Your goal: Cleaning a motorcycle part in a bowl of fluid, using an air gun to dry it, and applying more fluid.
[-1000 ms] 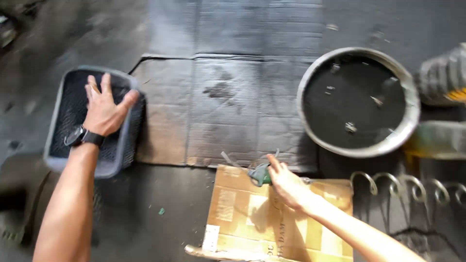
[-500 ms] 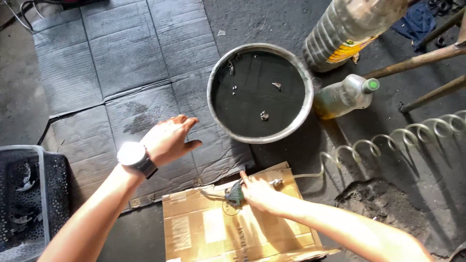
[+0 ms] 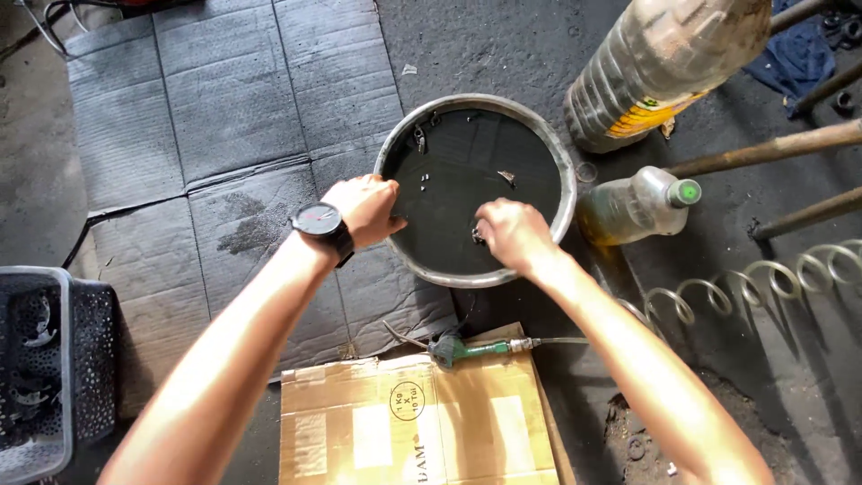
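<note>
A round metal basin (image 3: 477, 101) full of black liquid sits on the floor, with a few small metal parts (image 3: 507, 177) lying in it. My left hand (image 3: 364, 208), a black watch (image 3: 319, 221) on its wrist, curls over the basin's left rim. My right hand (image 3: 512, 235) reaches into the basin near its front edge. Its fingers point down and pinch a small metal part (image 3: 476, 236) at the liquid's surface. A green-handled tool (image 3: 453, 349) lies loose on the cardboard box (image 3: 413, 422) below both hands.
Dark mats (image 3: 215, 108) cover the floor at left. A grey plastic crate (image 3: 36, 368) with parts stands at the far left. A large plastic bottle (image 3: 664, 63), a small green-capped bottle (image 3: 637, 207), metal rods (image 3: 772, 148) and a coiled hose (image 3: 718, 289) lie to the right.
My left hand left the crate and came to the basin's rim. My right hand let go of the green tool on the cardboard and moved into the basin.
</note>
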